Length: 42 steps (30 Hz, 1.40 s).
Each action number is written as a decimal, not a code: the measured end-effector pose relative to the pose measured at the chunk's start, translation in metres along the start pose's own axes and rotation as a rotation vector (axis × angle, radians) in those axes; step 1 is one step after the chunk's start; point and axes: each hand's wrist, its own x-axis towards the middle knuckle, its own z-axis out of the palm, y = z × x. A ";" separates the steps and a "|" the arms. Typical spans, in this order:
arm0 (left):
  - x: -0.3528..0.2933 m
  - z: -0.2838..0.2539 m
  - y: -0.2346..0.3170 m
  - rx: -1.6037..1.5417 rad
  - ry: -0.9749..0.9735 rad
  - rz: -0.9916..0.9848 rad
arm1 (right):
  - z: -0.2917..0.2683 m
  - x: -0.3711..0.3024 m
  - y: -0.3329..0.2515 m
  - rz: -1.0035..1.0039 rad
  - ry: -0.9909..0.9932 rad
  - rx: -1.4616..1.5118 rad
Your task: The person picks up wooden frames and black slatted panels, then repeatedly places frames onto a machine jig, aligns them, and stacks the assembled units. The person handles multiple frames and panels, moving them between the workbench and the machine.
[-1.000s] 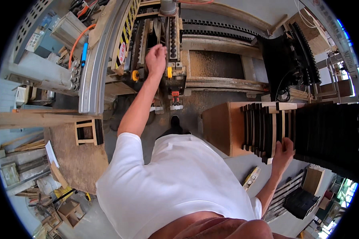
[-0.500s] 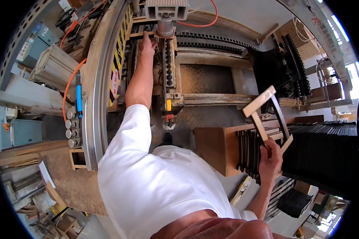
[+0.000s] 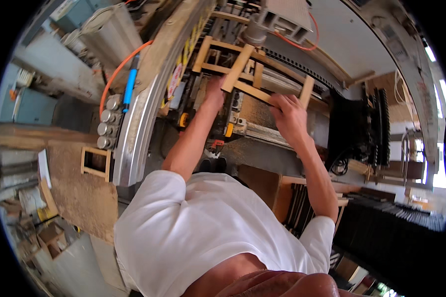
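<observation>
Two hands at light-wood framework (image 3: 238, 68), positioned over machine (image 3: 262, 133). Right hand (image 3: 288, 116): grip clamped on framework's near rail. Left hand (image 3: 214, 93): beside framework; grip state cannot be told.

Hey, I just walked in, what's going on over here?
A person in a white short-sleeved shirt works over a metal-railed machine. The right hand grips a pale wooden rectangular frame over it; the left hand is near the frame's left end, its grip unclear. Another pale wooden frame sits at a brown board table's edge at left; stacked black pieces stand at right.
</observation>
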 end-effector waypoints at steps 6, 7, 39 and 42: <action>-0.056 -0.027 0.008 -0.117 -0.314 0.014 | 0.108 0.066 0.024 -0.214 -0.058 0.127; -0.059 -0.026 0.009 -0.164 -0.338 0.024 | 0.116 0.071 0.023 -0.228 -0.084 0.101; -0.343 -0.205 0.007 -0.041 0.057 -0.001 | 0.182 0.169 0.023 -0.188 -0.233 -0.369; -0.341 -0.210 0.005 -0.033 0.081 -0.018 | 0.183 0.188 0.026 -0.208 -0.234 -0.460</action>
